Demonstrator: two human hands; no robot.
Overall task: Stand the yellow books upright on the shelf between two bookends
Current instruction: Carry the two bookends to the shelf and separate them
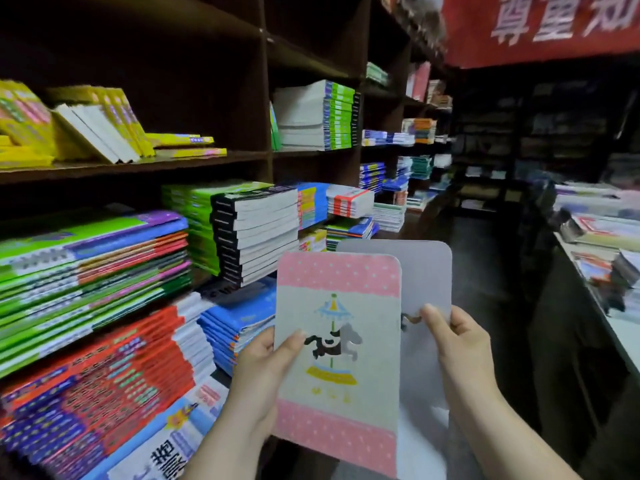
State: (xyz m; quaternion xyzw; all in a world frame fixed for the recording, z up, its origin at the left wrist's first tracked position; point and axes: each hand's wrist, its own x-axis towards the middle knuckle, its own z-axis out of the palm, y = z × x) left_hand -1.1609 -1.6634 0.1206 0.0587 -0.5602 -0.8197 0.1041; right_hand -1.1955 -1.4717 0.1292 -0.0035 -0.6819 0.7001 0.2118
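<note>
Currently left hand (263, 368) pinches pink bookend (337, 341), right hand (460, 344) pinches grey bookend (426, 278). On shelf (138, 166), yellow books (114, 123) lean; judged light, floppy softcovers, best clamped as a bunch across both covers

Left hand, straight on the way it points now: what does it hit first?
Probably the stack of black-spined white-edged books ahead of the left hand gripping the pink carousel-print bookend; depth is unclear.

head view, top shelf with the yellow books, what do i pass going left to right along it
tilted yellow paperback books at the far left → leaning yellow books with white page edges showing → flat yellow books lying down → dark wooden upright divider → tall stack of green-spined books
</note>
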